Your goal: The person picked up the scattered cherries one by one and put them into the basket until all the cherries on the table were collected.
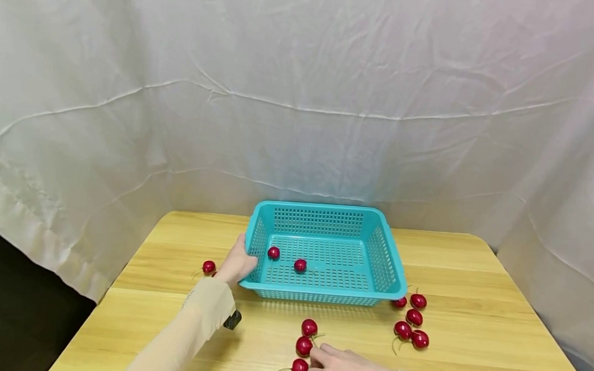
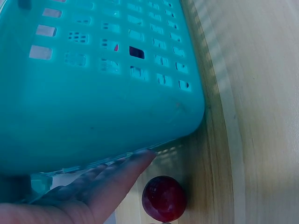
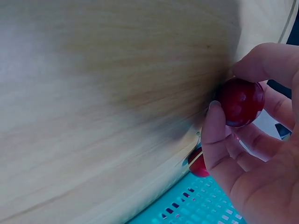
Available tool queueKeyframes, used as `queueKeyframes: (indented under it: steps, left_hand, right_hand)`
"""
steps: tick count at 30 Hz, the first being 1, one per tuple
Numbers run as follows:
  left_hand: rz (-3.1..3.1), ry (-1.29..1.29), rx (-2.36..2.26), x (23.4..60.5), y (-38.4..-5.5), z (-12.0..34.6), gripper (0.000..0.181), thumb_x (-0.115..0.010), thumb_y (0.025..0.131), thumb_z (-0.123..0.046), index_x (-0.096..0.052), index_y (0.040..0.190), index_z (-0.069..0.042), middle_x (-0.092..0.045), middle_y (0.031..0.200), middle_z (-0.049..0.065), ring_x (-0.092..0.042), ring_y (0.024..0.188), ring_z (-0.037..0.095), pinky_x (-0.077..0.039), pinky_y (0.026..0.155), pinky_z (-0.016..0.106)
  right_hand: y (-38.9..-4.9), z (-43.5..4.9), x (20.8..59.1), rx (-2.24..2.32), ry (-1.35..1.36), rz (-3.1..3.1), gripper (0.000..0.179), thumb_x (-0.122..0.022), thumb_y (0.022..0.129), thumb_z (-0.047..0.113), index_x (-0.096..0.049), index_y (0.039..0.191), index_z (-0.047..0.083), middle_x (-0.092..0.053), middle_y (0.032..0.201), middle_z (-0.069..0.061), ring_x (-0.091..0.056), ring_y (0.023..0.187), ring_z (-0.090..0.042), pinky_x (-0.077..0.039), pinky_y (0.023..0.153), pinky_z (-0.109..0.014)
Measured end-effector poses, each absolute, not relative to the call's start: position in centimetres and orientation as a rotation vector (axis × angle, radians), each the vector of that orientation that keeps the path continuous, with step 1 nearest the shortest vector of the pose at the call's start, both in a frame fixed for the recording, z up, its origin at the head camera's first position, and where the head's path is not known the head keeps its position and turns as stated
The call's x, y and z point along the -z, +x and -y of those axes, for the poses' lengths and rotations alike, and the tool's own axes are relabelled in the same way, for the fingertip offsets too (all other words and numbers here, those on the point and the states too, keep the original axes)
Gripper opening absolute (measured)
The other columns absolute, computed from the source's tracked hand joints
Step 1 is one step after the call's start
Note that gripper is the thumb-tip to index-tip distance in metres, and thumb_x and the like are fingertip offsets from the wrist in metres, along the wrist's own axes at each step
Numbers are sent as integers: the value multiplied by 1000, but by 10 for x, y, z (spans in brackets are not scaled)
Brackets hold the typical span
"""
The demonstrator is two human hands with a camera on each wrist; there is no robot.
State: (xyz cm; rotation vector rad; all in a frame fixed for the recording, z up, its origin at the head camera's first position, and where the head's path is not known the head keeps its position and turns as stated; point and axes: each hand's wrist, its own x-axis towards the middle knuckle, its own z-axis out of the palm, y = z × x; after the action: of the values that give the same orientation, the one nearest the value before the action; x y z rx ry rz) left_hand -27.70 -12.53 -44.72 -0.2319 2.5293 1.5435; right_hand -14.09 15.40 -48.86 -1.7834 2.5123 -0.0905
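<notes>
A turquoise plastic basket [image 1: 321, 292] stands on the table, with two red cherries [image 1: 300, 266] on its floor. At its left end my left hand [image 1: 237, 263] grips the rim; in the left wrist view its fingers [image 2: 121, 179] lie along the outside of the wall. A cherry [image 2: 164, 198] lies on the table beside that hand. In front of the basket, my right hand [image 1: 350, 370] pinches a cherry [image 3: 240, 102] between thumb and fingers, low at the tabletop. Close by lie two more cherries [image 1: 309, 327] with green stems.
Several cherries [image 1: 414, 317] lie in a cluster right of the basket's front corner. Another cherry [image 1: 208, 267] lies left of the left hand. A pale curtain [image 1: 330, 125] hangs behind the wooden table [image 1: 472, 307].
</notes>
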Motion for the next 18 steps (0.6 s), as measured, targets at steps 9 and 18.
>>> queueKeyframes:
  steps: [9, 18]
  left_hand:
    - [-2525, -239, -1538, 448, -278, 126, 74, -49, 92, 5, -18, 158, -11, -36, 159, 20, -40, 142, 42, -34, 116, 66]
    - [-2517, -242, -1539, 448, -277, 126, 73, -48, 92, 5, -19, 157, -12, -38, 156, 20, -43, 138, 41, -37, 114, 66]
  right_hand:
    - [-141, -154, 483, 147, -1666, -2486, 22, -53, 101, 44, -64, 100, 25, -42, 85, 13, -35, 79, 4, -32, 61, -5]
    - [-140, -154, 479, 150, -1642, -2477, 17, -60, 99, 41, -64, 105, 25, -45, 85, 14, -36, 78, 4, -34, 64, -6]
